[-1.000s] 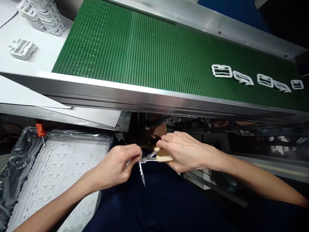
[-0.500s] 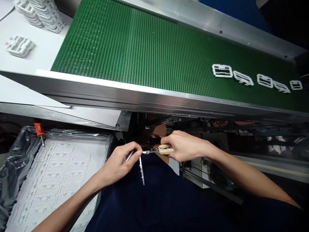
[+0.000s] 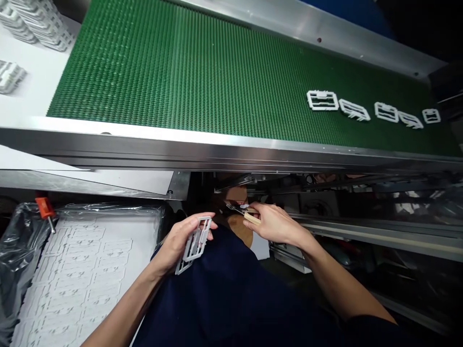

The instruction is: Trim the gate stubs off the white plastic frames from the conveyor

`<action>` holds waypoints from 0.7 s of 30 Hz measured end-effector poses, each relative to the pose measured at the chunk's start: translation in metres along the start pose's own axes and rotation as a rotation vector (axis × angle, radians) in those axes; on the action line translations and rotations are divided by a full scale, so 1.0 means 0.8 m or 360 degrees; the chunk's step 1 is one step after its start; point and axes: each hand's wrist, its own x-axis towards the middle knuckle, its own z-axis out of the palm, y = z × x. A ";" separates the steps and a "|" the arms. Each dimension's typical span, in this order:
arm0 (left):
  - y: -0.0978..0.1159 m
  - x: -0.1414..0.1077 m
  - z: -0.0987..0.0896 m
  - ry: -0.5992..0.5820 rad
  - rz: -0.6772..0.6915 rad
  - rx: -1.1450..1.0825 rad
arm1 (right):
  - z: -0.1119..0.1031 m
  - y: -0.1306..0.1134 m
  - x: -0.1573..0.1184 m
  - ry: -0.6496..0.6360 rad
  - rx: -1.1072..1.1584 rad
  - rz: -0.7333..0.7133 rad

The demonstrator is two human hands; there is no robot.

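Observation:
My left hand (image 3: 176, 239) is closed around white plastic frames (image 3: 203, 239), apparently two of them, tilted above my lap. Their slotted faces show past my fingers. To the right, my right hand (image 3: 272, 221) grips a pair of nippers (image 3: 252, 218) with cream-coloured handles, the metal jaws pointing left and away from the frames. A gap separates the tool from the frames. Several similar white frames (image 3: 322, 100) lie on the right part of the green conveyor belt (image 3: 181, 67) ahead of me.
At lower left, a box lined with dark plastic (image 3: 18, 270) holds rows of flat white parts (image 3: 72, 279). An orange-handled tool (image 3: 45, 208) sits at its rim. Stacked white frames (image 3: 39, 24) stand at upper left. The conveyor's metal edge (image 3: 202, 147) runs across before me.
The nippers have moved away from the white part in my left hand, and my right hand is slightly lower. My left hand has turned, so the frames now face the camera. The view has shifted.

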 end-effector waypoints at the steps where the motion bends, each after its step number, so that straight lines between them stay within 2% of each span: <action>1: 0.002 0.000 -0.001 0.0016 -0.0045 -0.0152 | 0.004 0.003 0.001 0.0007 -0.0132 0.0038; 4: 0.009 -0.002 -0.002 0.0018 -0.0169 -0.0490 | 0.011 0.015 0.003 -0.0038 -0.0456 0.0080; 6: 0.012 -0.004 -0.001 0.0007 -0.0202 -0.0601 | 0.008 0.023 0.000 -0.0092 -0.0479 0.0031; 9: 0.011 -0.003 0.000 -0.0015 -0.0221 -0.0670 | -0.007 0.024 -0.009 0.0019 -0.0316 -0.0110; 11: 0.010 -0.002 0.003 -0.0028 -0.0239 -0.0677 | -0.016 0.013 -0.014 0.0151 -0.0129 -0.0246; 14: 0.007 -0.001 0.008 -0.0048 -0.0264 -0.0658 | -0.019 -0.010 -0.016 0.0239 0.0095 -0.0426; 17: 0.006 -0.003 0.014 -0.0066 -0.0256 -0.0637 | -0.015 -0.026 -0.014 0.0295 0.0145 -0.0534; 21: 0.006 -0.006 0.016 -0.0051 -0.0237 -0.0579 | -0.010 -0.029 -0.012 0.0317 0.0094 -0.0602</action>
